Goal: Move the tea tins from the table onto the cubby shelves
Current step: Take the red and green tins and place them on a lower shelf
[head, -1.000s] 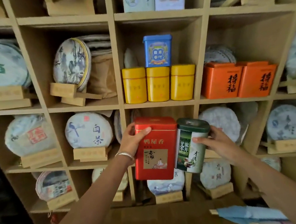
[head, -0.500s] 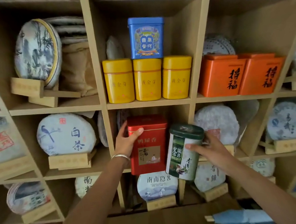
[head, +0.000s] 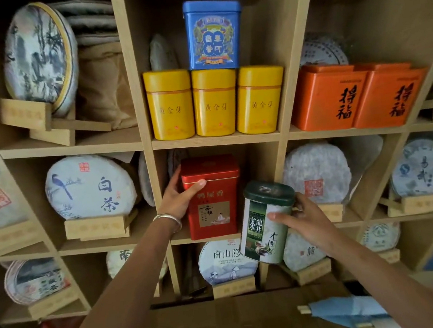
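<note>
The red tea tin (head: 212, 197) stands upright inside the middle cubby of the wooden cubby shelves (head: 215, 140), its base on the shelf board near the front edge and towards the left wall of that compartment. The left hand (head: 180, 197) grips it from the left side, thumb laid across the front just below the lid and the other fingers wrapped out of sight round the far side; a silver bangle (head: 168, 220) sits on that wrist. Just to the right and a little lower, the green tea tin (head: 266, 222) is held in the air in front of the shelf edge, tilted with its dark lid leaning to the right, not resting on anything. The right hand (head: 304, 220) clasps it from the right, thumb pressed on the printed label and fingers curled behind. The two tins are close, the green one overlapping the red one's lower right corner from where I stand, though whether they touch I cannot tell. In the cubby directly above, three yellow tins (head: 216, 103) stand in a row with a blue tin (head: 213, 34) stacked on top of them. To the right of those, two orange tins (head: 357, 96) sit side by side. The neighbouring compartments hold round paper-wrapped tea cakes (head: 89, 186) propped on small wooden stands (head: 98, 226). Low at the right lies some folded blue paper (head: 338, 309).
</note>
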`<state>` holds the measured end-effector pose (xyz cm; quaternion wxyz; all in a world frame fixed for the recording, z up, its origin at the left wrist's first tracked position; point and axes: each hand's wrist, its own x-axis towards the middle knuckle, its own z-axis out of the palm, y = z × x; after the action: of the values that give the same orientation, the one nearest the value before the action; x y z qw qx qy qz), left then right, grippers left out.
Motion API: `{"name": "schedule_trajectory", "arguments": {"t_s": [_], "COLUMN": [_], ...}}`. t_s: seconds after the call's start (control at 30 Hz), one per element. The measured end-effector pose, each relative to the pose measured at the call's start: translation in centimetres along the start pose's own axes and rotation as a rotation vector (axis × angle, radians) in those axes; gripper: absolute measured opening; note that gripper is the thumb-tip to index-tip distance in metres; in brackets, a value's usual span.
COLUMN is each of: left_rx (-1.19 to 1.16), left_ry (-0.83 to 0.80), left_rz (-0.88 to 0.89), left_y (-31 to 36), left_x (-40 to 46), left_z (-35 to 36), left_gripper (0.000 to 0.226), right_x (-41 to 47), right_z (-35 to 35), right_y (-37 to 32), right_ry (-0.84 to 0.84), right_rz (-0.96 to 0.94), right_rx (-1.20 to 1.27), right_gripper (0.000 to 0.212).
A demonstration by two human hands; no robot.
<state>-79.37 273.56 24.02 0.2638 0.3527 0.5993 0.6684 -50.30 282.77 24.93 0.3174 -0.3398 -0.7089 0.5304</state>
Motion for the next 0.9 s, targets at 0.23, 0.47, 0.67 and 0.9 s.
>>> {"name": "schedule_trajectory", "arguments": {"t_s": [0.23,0.47,0.67,0.9], "left_rx": [0.124,1.190,1.513,1.552], "left_ry": [-0.012,-0.108,-0.242,-0.235], "left_rz": [0.095,0.594,0.571,0.559], "left_y": [2.3,6.1,7.1,7.7], "left_x": [-1.6,-2.9,-1.9,-1.7], "left_z": [0.1,1.8,2.8,1.8], "left_gripper": [0.123,0.098,0.083,0.080], "right_x": [-0.3,-1.4,-2.0,-2.1], "right_z": [0.3,0.1,-0.1,0.5], "right_y": [-0.2,-1.0,-1.3,-1.2], "right_ry": [0.005,-0.053,-0.085,-0.112], "right_rz": [0.003,-0.005,-0.017,-0.013], "right_rx": [0.009,-0.006,-0.001,0.012], "right_gripper": [0.048,0.052,0.057,0.066]}}
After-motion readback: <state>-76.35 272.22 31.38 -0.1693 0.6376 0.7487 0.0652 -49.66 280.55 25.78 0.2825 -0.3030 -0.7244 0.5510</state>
